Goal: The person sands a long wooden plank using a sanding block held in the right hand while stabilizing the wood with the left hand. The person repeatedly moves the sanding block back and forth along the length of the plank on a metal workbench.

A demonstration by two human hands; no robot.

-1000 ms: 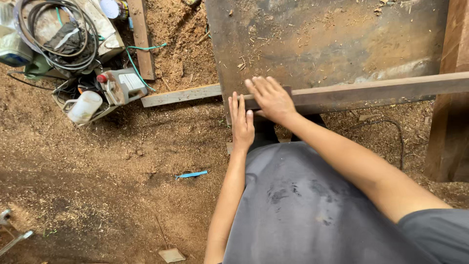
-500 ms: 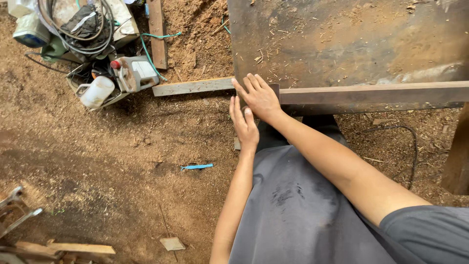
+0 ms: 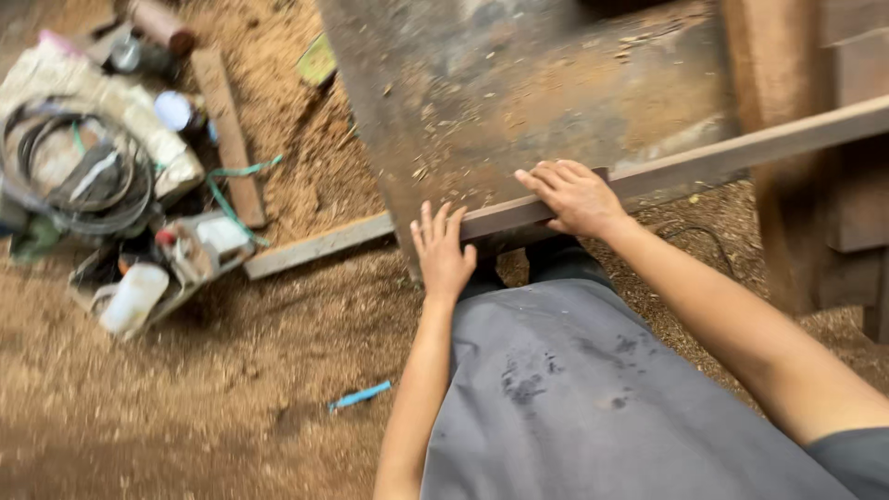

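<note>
A long wooden plank (image 3: 704, 162) lies across the near edge of a worn metal surface (image 3: 556, 102), its long axis running from lower left to upper right — the far end rises toward the right border, the near end juts out past the surface's left edge over the sawdust floor (image 3: 231, 370). The right hand (image 3: 574, 196) rests on top of the plank, fingers spread flat, the grip open rather than wrapped. The left hand (image 3: 443, 252) presses its open palm against the plank's near side, fingers pointing up. A coil of cable (image 3: 74, 181) and a white jug (image 3: 132, 298) lie well apart to the left; a small blue stick (image 3: 359, 395) lies on the floor.
</note>
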